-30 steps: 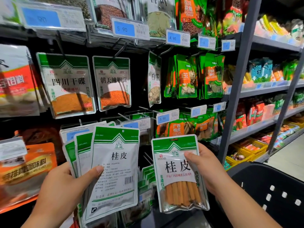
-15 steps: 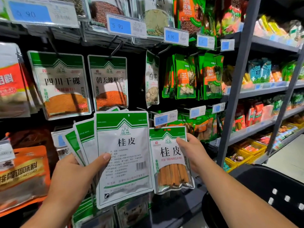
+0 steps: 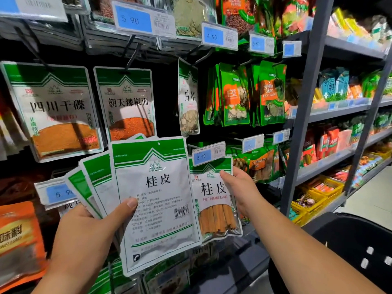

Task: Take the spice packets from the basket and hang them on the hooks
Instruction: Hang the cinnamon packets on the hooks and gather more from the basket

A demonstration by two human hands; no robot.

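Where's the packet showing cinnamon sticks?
Head view, centre-right: the cinnamon packet is in the right hand, top under the 5.90 price tag, beside fanned packets in the left hand.

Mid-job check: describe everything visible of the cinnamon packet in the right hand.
The cinnamon packet is a glossy plastic pouch: green top band, white panel with black characters, clear window showing brown sticks. It is upright, front toward the camera. The right hand grips its right edge, thumb on the front. Its top sits behind a 5.90 price tag; the front packet in the left hand covers its left edge.
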